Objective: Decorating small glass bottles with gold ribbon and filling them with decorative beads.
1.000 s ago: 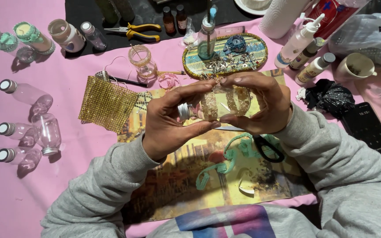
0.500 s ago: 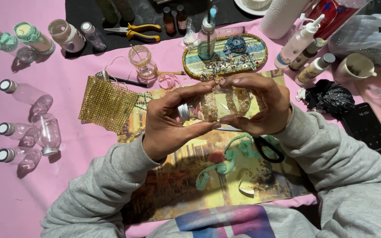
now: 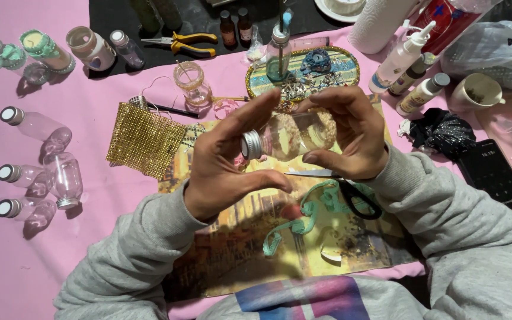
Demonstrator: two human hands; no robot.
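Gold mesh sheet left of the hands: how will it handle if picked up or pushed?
The gold mesh sheet lies flat with a wavy edge, so it probably droops rather than staying stiff. It looks thin, so likely light for its size. Pushed across the pink table cover, it would probably bunch or snag; it cannot roll.

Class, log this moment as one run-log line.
left hand: holds bottle at cap end | right hand: grips its base | bottle: sideways, above mat
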